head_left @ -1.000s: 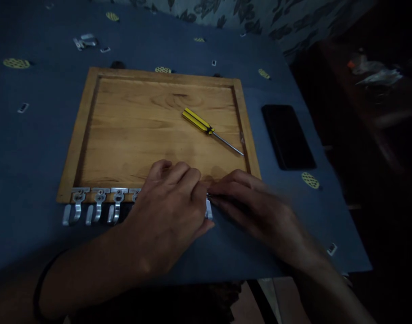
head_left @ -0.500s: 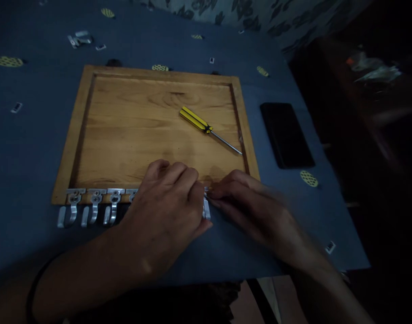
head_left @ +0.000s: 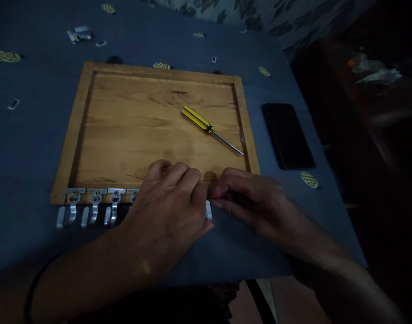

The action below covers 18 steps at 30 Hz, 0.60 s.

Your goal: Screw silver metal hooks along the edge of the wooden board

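Along one framed wooden board [head_left: 134, 130], toward seven o'clock, showed four shiny, curved metal hooks [head_left: 115, 198]; toward five, the left hand [head_left: 174, 211] gripped a fifth hook [head_left: 209, 210]. Beside it the right hand [head_left: 256, 198] pinched its fingertips together, contents hidden. One screwdriver [head_left: 208, 129] lay toward three.

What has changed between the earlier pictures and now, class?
The right hand has turned slightly, its wrist and forearm swinging outward to the right. No grasp or release is visible. The left hand stayed over the near rim of the framed wooden board; the screwdriver and phone lie as before.
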Available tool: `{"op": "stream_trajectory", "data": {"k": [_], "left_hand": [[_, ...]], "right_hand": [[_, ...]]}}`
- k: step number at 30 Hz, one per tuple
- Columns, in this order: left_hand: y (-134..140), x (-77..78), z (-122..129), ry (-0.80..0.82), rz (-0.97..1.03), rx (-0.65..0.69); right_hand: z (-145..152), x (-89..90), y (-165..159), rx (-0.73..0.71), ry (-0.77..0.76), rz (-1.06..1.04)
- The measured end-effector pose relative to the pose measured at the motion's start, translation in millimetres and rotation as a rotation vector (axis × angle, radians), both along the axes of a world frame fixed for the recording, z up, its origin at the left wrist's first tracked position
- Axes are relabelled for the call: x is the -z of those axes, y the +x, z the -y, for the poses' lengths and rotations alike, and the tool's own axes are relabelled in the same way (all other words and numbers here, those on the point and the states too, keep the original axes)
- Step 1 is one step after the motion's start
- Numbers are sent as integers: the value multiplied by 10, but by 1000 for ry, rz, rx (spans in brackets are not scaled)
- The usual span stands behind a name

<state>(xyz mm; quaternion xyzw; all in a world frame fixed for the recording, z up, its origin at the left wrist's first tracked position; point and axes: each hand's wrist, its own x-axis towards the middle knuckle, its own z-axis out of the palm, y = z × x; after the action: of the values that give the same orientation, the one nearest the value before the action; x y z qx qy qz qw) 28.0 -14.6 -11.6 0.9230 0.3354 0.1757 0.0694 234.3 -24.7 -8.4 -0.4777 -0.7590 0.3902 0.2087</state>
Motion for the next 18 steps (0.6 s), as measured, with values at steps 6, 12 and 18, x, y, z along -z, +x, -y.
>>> {"op": "stream_trajectory", "data": {"k": [6,12,18], "left_hand": [[3,-1,4,17,-6,-4],[0,5,-2,17,-2,1],[-2,12,0,20,-8,-3]], "right_hand": [[-11,-20,-20,37,-39,-13],[-57,-55,-75,100,-191,-59],[-102,-58,-108,142,-302,-118]]}}
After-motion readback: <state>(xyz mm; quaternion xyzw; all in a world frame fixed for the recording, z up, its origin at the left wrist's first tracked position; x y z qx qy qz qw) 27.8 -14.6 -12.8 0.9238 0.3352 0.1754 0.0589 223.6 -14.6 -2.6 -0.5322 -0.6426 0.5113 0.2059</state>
